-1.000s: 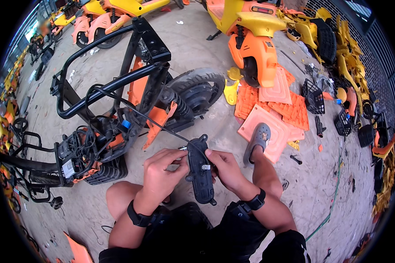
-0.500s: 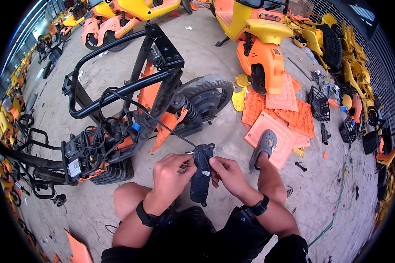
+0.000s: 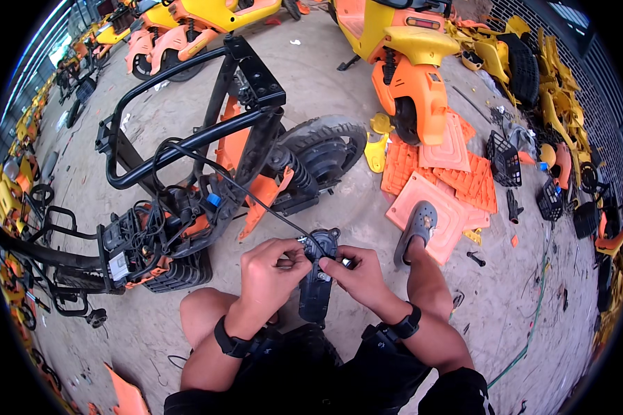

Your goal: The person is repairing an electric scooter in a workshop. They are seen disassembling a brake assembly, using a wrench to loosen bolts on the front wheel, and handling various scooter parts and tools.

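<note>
Now the right hand [image 3: 363,278], its grip closed on the black cabled housing [image 3: 314,299] above the floor [image 3: 367,225], had slid its thumb inward, nearer the left hand [image 3: 268,273], pinched closed on something indistinct.

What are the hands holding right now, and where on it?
A long black part: the right hand holds its right side, thumb over the face. The left hand is at its upper left edge; exactly what it pinches is unclear.
</note>
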### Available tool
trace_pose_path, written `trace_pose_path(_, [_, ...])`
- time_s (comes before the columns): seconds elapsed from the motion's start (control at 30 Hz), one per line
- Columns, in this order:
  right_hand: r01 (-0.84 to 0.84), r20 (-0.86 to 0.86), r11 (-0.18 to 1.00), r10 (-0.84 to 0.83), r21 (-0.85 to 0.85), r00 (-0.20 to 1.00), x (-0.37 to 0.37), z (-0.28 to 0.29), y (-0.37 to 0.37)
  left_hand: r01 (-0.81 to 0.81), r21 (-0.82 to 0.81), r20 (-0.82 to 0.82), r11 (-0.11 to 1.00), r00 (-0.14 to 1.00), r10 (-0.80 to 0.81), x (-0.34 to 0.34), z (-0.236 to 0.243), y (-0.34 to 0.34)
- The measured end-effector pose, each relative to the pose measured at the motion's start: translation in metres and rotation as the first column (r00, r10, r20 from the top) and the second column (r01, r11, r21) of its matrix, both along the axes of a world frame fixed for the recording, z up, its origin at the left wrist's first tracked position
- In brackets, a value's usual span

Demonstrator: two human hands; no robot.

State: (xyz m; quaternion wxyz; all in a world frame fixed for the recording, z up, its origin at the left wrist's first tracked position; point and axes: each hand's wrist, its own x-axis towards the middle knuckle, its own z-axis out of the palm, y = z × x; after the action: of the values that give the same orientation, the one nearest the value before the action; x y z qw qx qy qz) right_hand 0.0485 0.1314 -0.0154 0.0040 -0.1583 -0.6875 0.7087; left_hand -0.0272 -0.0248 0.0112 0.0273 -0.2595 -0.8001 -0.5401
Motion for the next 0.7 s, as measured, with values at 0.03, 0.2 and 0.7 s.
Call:
trace_pose_path(0.03, [0.004, -0.017, 1.000, -0.004, 0.002, 1.000, 0.000, -0.002, 0.000, 0.007, 0.005, 0.015, 1.000, 1.000, -0.007, 0.000, 0.001, 0.000])
trace_pose_path(0.2, [-0.001, -0.002, 1.000, 0.001, 0.004, 1.000, 0.000, 0.000, 0.000, 0.016, 0.017, 0.141, 1.000, 0.990, -0.018, 0.000, 0.005, -0.003])
trace_pose_path(0.7, [-0.003, -0.050, 0.996, 0.007, 0.088, 0.999, 0.002, -0.012, 0.004, 0.106, -0.026, 0.194, 0.994, 0.976, -0.099, -0.003, 0.006, -0.011])
